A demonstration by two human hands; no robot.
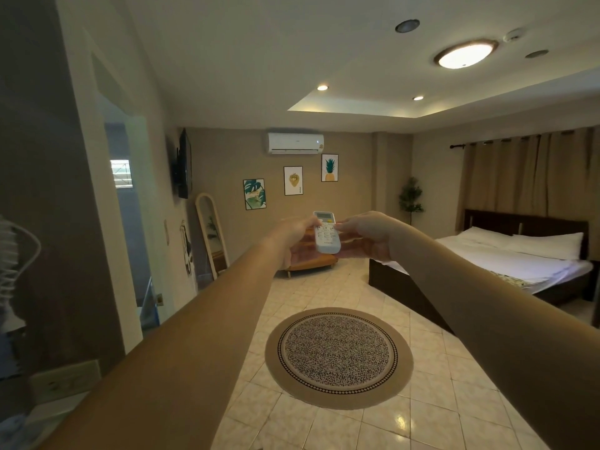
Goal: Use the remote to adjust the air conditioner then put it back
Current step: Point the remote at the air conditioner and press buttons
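Both hands out front: left hand (293,233) gripping remote (326,233), long axis aiming at AC (295,143); right hand (365,237) fingers (341,227) pressing its buttons.

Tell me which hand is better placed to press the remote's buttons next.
Right, probably. The left hand cradles the remote from beneath, while the right hand has a fingertip already over the button pad, aimed toward the air conditioner.

Tiled floor (431,358): round rug (338,357), bed (487,274), orange sofa (311,262).
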